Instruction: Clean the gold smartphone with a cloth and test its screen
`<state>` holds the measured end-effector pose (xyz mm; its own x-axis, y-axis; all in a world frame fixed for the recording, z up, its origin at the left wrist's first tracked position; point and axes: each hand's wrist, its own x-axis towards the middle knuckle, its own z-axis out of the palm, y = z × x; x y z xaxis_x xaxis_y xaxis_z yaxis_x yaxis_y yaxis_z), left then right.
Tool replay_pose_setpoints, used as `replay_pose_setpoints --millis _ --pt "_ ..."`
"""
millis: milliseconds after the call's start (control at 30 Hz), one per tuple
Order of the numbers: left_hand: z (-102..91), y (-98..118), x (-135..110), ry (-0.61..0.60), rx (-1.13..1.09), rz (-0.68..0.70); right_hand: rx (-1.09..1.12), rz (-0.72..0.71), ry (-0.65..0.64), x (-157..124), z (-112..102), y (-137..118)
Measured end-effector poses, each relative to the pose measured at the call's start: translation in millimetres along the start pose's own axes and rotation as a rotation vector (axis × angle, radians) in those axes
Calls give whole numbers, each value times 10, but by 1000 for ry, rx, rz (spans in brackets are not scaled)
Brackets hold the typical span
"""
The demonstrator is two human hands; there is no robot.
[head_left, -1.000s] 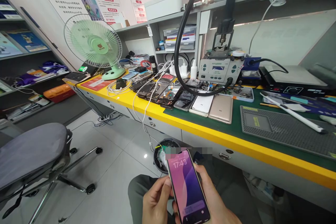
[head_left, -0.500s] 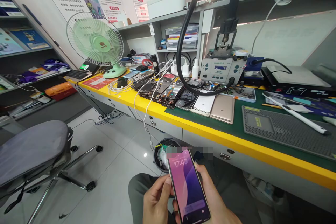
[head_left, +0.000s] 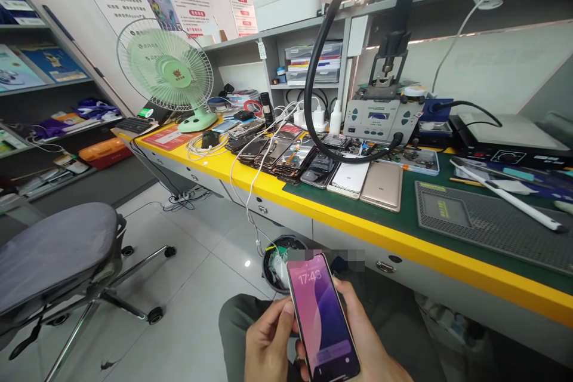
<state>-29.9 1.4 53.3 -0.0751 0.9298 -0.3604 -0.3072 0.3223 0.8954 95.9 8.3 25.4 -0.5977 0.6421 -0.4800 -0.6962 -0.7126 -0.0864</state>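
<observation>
A smartphone (head_left: pixel 323 322) with its screen lit in pink and purple, showing 17:43, is held upright over my lap. My left hand (head_left: pixel 271 340) grips its left edge, the thumb and bent fingers pressed along the side. On the other side my right hand (head_left: pixel 369 334) wraps round the phone's right edge and lower back, thumb near the upper right side. The fingers behind the phone are mostly hidden. Both hands are closed on it, below the front edge of the workbench (head_left: pixel 340 218).
A gold phone (head_left: pixel 381 185), a white phone (head_left: pixel 348 178) and stacks of dark phones lie along the bench. Behind them stand a soldering station (head_left: pixel 378 119) and a green fan (head_left: pixel 174 74). A bin (head_left: pixel 273 268) is beyond my knees; a swivel chair (head_left: pixel 67 250) stands left.
The view has shifted very slightly, so the bench and room appear a little further right. Both hands keep their hold on the phone, and its screen is unchanged.
</observation>
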Motion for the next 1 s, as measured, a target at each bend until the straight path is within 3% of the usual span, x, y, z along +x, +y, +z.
replay_pose_setpoints --millis 200,333,600,1000 --pt "14 -25 -25 141 -40 25 19 -5 -13 -11 73 10" --pt "12 -40 -28 165 -46 33 23 23 -1 -8 60 11" --pt "64 -7 -82 250 -50 43 115 0 -155 -26 -11 20" --pt "14 -47 -81 227 -51 36 139 29 -149 -46 -1 4"
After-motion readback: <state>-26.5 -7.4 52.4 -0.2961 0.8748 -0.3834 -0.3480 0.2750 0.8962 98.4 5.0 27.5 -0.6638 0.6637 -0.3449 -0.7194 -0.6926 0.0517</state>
